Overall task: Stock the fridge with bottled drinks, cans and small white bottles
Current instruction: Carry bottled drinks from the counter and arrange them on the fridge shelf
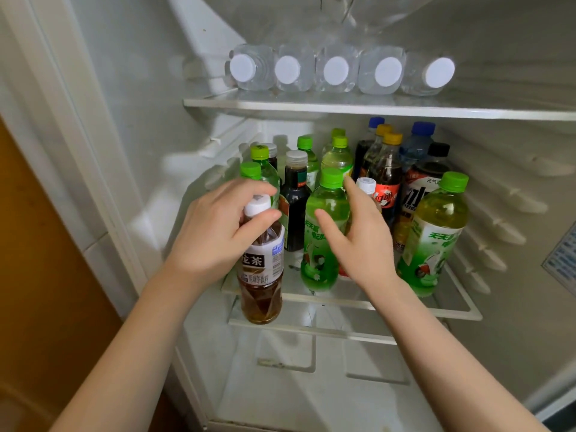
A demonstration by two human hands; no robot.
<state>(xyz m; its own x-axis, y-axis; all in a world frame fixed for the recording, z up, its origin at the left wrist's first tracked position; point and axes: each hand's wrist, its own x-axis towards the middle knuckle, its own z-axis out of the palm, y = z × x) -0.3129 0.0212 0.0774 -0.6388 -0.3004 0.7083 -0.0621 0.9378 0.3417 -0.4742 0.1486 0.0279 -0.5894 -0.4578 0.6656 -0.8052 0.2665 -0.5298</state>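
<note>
My left hand [215, 226] grips the neck of a brown tea bottle [261, 285] with a white cap, held upright just in front of the middle glass shelf [405, 307]. My right hand [358, 235] reaches in with fingers straight, touching the side of a green-capped green drink bottle [324, 232] at the shelf's front. Behind it stand several bottles: green ones, a dark bottle with a grey cap [296, 194], cola bottles with yellow caps [385, 176] and a blue-capped water bottle [417, 145]. Another green bottle [436, 232] stands at the front right.
On the upper shelf [311, 104] lie several clear water bottles [336, 71], white caps facing me. Below the middle shelf is a bare white compartment [311, 385]. The fridge's left wall and door frame [93, 151] are close to my left arm.
</note>
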